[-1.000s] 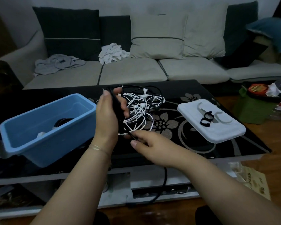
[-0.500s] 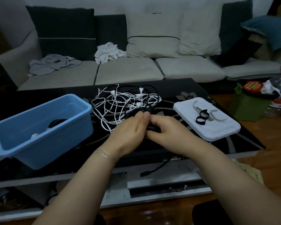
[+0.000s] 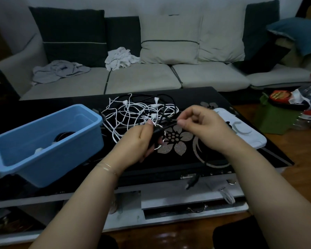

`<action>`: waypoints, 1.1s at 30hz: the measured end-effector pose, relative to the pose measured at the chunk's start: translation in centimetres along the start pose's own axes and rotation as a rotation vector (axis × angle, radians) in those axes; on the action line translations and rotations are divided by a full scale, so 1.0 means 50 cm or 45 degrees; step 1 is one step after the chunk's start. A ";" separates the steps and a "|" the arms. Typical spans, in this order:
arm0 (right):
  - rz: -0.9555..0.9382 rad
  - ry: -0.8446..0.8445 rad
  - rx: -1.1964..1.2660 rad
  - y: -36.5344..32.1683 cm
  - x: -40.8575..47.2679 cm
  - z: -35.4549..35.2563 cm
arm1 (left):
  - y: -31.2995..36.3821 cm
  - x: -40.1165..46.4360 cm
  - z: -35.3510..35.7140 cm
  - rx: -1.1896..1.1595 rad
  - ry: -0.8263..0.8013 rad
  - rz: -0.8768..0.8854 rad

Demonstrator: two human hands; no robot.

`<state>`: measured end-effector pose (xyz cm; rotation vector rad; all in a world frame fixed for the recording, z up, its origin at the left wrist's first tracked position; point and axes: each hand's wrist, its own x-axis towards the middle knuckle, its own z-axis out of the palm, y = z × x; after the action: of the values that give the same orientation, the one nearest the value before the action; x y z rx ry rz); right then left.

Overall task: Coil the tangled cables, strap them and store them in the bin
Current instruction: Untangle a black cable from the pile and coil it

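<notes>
Left of the left-hand fingers, a light blue rectangular plastic bin (image 3: 48, 141) sits on the black glass coffee table with silver flower print (image 3: 187, 159); inside it lie a dark coil, likely a black cable already wound, and a small white piece beside it, both partly hidden by the bin's near wall. Left hand (image 3: 140, 142) has fingers curled round a thin black cable (image 3: 166, 127), gripping a bundle of it in the palm; how many loops it holds is hard to make out. Right hand (image 3: 203, 126) pinches the same cable between thumb and forefinger, just right of the left fingertips, other fingers curled loosely. Cable runs taut between the two hands. Beyond both sets of fingers lies the tangled heap of white cables with white plugs (image 3: 142, 112) mixed with black strands, on the table, outside the bin. Behind the right hand, a white flat plastic lid (image 3: 250, 139) is mostly covered by the hand and wrist; one grey curved strap (image 3: 241, 129) shows on it. Below the right wrist, a blurred black plug end (image 3: 191, 183) hangs at the table's front edge. Beige fabric sofa (image 3: 142, 78) at back, dim.
</notes>
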<state>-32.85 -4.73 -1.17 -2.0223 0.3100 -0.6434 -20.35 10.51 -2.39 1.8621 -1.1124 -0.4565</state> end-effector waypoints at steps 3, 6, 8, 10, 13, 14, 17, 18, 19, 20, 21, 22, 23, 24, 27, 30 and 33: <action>0.000 0.159 -0.008 0.013 0.007 -0.009 | 0.007 -0.005 -0.001 -0.177 -0.082 -0.014; -0.006 0.250 -0.034 0.027 0.012 0.006 | 0.016 -0.007 0.006 -0.349 -0.121 -0.038; -0.015 0.279 -0.037 0.036 0.016 0.016 | 0.019 -0.003 0.010 -0.501 -0.096 -0.038; -0.005 0.253 -0.063 0.041 0.020 0.027 | 0.023 0.003 0.014 -0.684 -0.052 -0.054; 0.026 0.184 -0.153 0.045 0.021 0.053 | 0.027 0.010 0.019 -0.906 -0.017 -0.096; 0.038 0.180 -0.176 0.051 0.022 0.061 | 0.027 0.011 0.021 -0.956 -0.020 -0.107; 0.098 0.152 -0.232 0.062 0.021 0.083 | 0.026 0.014 0.025 -1.102 0.017 -0.152; 0.112 0.110 -0.255 0.061 0.019 0.090 | 0.025 0.016 0.026 -1.172 0.058 -0.171; 0.123 0.055 -0.289 0.058 0.016 0.097 | 0.025 0.019 0.025 -1.251 0.111 -0.195; 0.132 -0.015 -0.343 0.056 0.011 0.105 | 0.024 0.022 0.022 -1.335 0.167 -0.220; 0.129 -0.097 -0.427 0.053 0.006 0.112 | 0.024 0.025 0.017 -1.411 0.225 -0.235; 0.126 -0.187 -0.527 0.050 0.000 0.119 | 0.022 0.027 0.012 -1.460 0.284 -0.233; 0.120 -0.267 -0.620 0.045 -0.007 0.125 | 0.020 0.029 0.007 -1.478 0.337 -0.222; 0.108 -0.327 -0.693 0.040 -0.013 0.133 | 0.017 0.031 0.002 -1.478 0.377 -0.213; 0.019 -0.403 -0.906 0.028 -0.026 0.147 | 0.010 0.034 -0.003 -1.442 0.436 -0.206; -0.038 -0.461 -1.081 0.025 -0.032 0.154 | 0.005 0.039 -0.001 -1.365 0.454 -0.192; -0.061 -0.489 -1.164 0.023 -0.037 0.157 | -0.003 0.040 0.000 -1.219 0.380 -0.196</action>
<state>-29.95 1.23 -5.91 -2.9687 0.3597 -0.1033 -19.21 8.90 -2.28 1.1046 -0.4074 -0.6303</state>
